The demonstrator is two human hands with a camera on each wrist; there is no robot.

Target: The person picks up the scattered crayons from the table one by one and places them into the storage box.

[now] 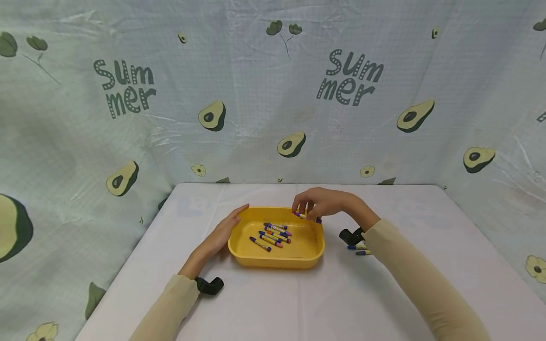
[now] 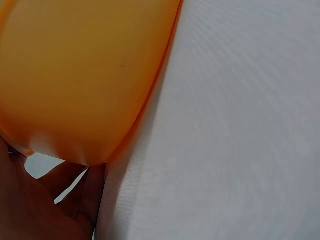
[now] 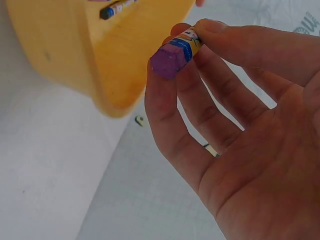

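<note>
A yellow tray (image 1: 276,263) stands on the white-covered table with several crayons (image 1: 273,234) lying loose in it. My left hand (image 1: 219,234) lies along the tray's left side, fingers stretched toward the back corner. In the left wrist view, fingers (image 2: 92,192) touch the outer wall of the tray (image 2: 85,75). Over the tray's back right corner, my right hand (image 1: 320,202) pinches a purple crayon (image 3: 172,59) between thumb and fingers. Its flat purple end faces the wrist camera, and a yellow and blue wrapper shows behind it.
Two more crayons (image 1: 363,253) lie on the table right of the tray, partly hidden by the right sleeve. A white cloth (image 1: 256,94) with avocado prints hangs behind the table. Black wrist devices (image 1: 210,286) sit on both wrists.
</note>
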